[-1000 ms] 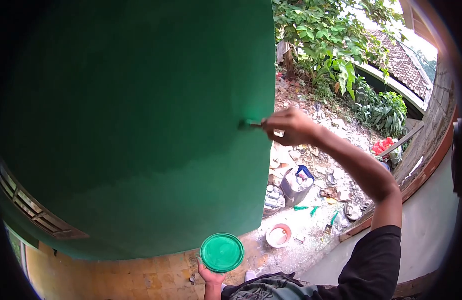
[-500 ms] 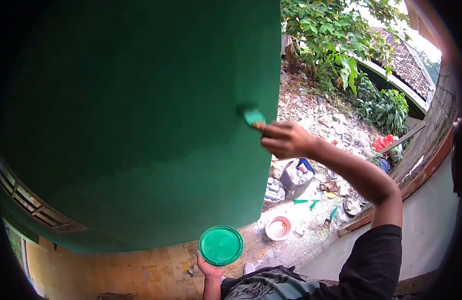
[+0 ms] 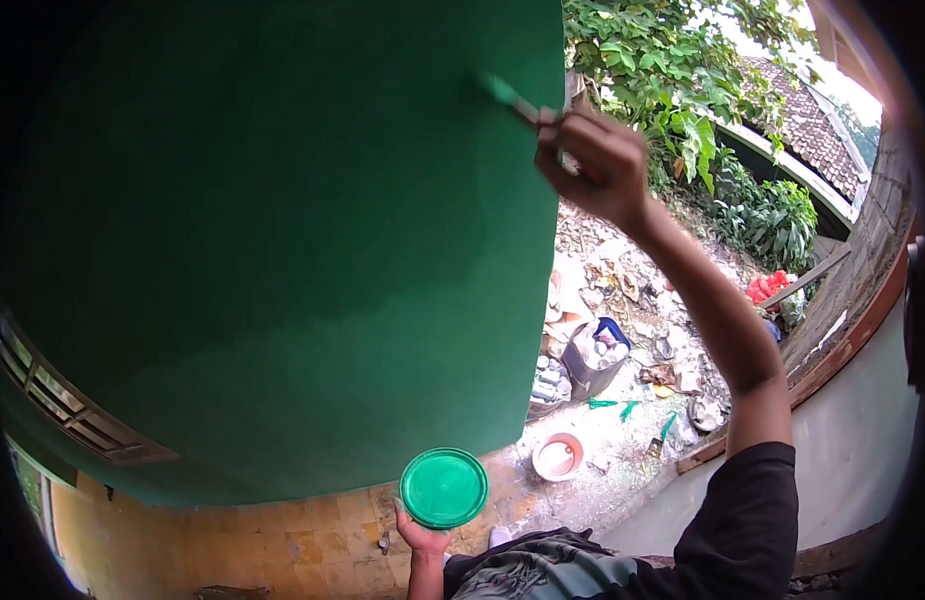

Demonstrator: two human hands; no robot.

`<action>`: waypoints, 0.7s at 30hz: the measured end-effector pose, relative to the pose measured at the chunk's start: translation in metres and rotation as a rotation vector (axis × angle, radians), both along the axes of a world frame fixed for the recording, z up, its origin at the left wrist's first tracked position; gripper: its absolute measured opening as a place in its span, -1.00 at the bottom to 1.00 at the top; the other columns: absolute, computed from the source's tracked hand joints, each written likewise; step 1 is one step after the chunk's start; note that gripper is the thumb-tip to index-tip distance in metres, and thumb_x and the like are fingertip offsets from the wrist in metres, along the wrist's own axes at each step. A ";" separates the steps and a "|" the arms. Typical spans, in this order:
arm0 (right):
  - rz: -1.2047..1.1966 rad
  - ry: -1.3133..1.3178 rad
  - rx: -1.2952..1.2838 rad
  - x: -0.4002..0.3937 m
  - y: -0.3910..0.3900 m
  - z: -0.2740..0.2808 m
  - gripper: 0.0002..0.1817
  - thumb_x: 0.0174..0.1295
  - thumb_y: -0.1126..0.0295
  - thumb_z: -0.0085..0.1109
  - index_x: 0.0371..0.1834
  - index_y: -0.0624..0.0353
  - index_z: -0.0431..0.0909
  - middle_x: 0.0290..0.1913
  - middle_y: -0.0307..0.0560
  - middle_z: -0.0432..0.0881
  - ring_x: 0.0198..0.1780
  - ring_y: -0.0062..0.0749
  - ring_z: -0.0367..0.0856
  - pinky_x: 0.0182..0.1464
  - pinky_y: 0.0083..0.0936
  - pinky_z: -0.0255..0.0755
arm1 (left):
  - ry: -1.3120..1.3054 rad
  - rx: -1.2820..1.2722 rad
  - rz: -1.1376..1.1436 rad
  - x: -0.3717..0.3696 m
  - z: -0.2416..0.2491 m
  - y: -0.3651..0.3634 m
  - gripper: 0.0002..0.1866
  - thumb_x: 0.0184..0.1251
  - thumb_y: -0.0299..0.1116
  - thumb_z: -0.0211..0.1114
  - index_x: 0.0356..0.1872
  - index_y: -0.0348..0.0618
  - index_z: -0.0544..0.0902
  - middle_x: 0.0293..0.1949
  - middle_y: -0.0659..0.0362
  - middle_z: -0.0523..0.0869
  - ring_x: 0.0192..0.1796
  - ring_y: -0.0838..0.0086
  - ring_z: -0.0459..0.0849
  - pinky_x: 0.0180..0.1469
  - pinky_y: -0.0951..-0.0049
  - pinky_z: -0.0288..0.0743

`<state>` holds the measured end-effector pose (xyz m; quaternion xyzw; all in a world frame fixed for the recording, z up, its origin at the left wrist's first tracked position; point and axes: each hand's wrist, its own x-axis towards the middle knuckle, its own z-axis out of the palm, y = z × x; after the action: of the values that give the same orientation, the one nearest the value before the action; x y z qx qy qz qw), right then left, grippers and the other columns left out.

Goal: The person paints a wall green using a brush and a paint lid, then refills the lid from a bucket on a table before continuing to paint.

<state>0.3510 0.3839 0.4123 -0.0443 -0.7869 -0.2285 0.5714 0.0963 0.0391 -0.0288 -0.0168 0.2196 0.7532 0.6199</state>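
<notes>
My right hand (image 3: 598,165) is raised near the wall's right edge, its fingers closed round the handle of a paintbrush (image 3: 510,97). Green paint coats the bristles, which are at the surface of the green wall (image 3: 313,200); motion blurs the tip. Low in the view, my left hand (image 3: 421,535) holds a round tub (image 3: 445,488) of green paint from below, with its thumb along the side. The wall is darker green above and a lighter, duller green lower down, with an uneven border between.
Beyond the wall's edge, a pinkish bucket (image 3: 558,457) and a dark bin (image 3: 595,362) full of containers stand on littered ground. A slatted wooden frame (image 3: 78,405) is at the left. Tiles (image 3: 313,545) cover the floor below; a low wall (image 3: 843,430) runs along the right.
My right hand has moved up along the wall with the paintbrush, from about mid-height to near the top. The left hand and the paint tub have hardly moved.
</notes>
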 end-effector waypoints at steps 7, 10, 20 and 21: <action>0.090 0.133 -0.750 -0.035 -0.022 -0.183 -0.81 0.03 0.55 0.44 -0.47 0.19 0.53 -0.51 -0.14 0.61 -0.56 -0.44 0.62 -0.49 -0.45 0.46 | -0.012 0.010 -0.046 -0.002 -0.002 -0.004 -0.23 0.58 0.32 -0.06 0.53 -0.04 0.42 0.53 0.01 0.46 0.53 -0.02 0.41 0.53 -0.26 0.27; 0.233 0.277 -1.225 -0.035 -0.026 -0.138 -0.78 0.13 0.56 0.48 -0.51 0.25 0.55 -0.50 -0.09 0.73 -0.44 -0.54 0.76 -0.37 -0.55 0.60 | -0.028 -0.002 -0.049 -0.010 -0.009 -0.002 -0.23 0.59 0.31 -0.07 0.53 -0.05 0.42 0.52 0.01 0.46 0.52 -0.02 0.42 0.53 -0.25 0.28; 0.216 0.535 -0.467 -0.031 0.006 -0.036 -0.89 0.23 0.61 0.42 -0.38 0.27 0.64 -0.49 -0.20 0.75 -0.41 -0.75 0.68 -0.40 -0.72 0.49 | 0.008 0.043 -0.026 -0.013 0.013 0.011 -0.25 0.60 0.28 -0.04 0.52 -0.09 0.43 0.50 0.00 0.48 0.51 -0.01 0.44 0.53 -0.20 0.31; 0.378 0.630 -0.562 -0.043 -0.003 -0.057 -0.87 0.24 0.60 0.44 -0.40 0.24 0.64 -0.52 -0.27 0.70 -0.48 -0.81 0.55 -0.46 -0.74 0.36 | 0.039 0.031 -0.024 -0.015 0.008 0.012 -0.25 0.59 0.29 -0.02 0.51 -0.08 0.43 0.49 0.00 0.49 0.50 0.00 0.45 0.53 -0.19 0.31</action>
<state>0.3077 0.3808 0.3557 -0.1206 -0.6005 0.1267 0.7803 0.0813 0.0508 -0.0203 0.0098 0.2201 0.7491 0.6248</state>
